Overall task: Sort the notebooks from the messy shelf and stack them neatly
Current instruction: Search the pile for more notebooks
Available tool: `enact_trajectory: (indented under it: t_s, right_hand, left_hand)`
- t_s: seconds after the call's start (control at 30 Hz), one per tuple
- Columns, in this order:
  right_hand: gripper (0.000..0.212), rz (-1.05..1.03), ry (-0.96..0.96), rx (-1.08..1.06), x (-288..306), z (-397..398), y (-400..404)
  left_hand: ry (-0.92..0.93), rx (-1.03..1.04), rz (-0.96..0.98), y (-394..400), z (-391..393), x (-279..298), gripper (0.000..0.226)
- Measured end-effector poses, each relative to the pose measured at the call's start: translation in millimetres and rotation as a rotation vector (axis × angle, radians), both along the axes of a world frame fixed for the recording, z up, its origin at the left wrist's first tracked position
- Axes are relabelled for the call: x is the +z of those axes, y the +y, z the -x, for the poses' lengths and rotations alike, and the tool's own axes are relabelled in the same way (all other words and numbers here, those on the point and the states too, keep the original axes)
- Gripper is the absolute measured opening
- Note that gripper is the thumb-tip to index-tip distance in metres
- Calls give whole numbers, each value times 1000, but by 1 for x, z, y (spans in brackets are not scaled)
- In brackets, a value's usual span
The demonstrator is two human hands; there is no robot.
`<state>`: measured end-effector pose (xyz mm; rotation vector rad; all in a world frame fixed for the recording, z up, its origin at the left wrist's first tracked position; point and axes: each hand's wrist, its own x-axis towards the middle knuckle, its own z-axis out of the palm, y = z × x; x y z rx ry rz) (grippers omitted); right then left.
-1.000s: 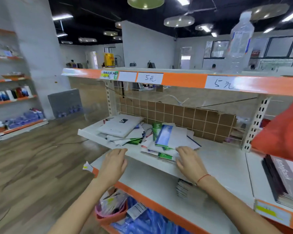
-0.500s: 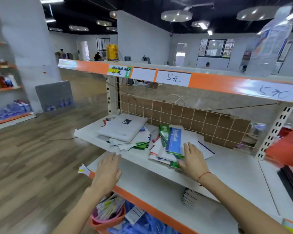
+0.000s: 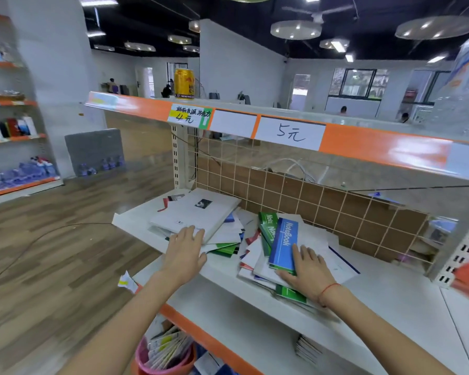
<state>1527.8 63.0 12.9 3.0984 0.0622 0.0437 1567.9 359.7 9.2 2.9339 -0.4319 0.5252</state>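
Now both hands, left and right, lie flat, holding nothing, on overhanging notebooks.

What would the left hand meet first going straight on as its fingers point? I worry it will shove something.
Probably the big white notebook: the left hand already rests its fingertips on the near edge.

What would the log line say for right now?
left hand: on white notebook | right hand: on blue notebook | piles: messy | stacking: not yet

Notebooks lie in 2 untidy heaps on the white shelf. Left heap: large white cover uppermost, green edges protruding. Right heap: fanned, blue notebook uppermost, green notebook beneath.
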Motion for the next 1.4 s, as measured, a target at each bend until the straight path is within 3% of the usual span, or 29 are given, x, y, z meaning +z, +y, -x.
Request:
enact_trajectory:
  t_s: [0.33, 0.5, 0.63, 0.77, 1.0, 1.13, 1.4]
  right_hand:
    - [68, 198, -276, 93, -13, -4, 6]
    - [64, 212, -423, 97, -21, -11, 7]
    - [59, 212, -479, 77, -22, -11, 14]
    - [54, 194, -525, 92, -23, -11, 14]
    - [55, 223, -530, 97, -22, -12, 14]
    - [56, 224, -521, 83, -24, -12, 15]
    - [54, 252, -513, 72, -25, -10, 17]
  left_hand:
    - [168, 234, -267, -10, -55, -1, 45]
    - [106, 80, -397, -6, -74, 4, 45]
    - [87, -26, -451, -6, -75, 23, 58]
    - [-93, 3, -143, 1, -70, 45, 37]
    - [-370, 41, 445, 23, -72, 106, 22]
    - [-323, 113, 770, 22, -70, 98, 26]
    - [9, 273, 703, 29, -73, 26, 39]
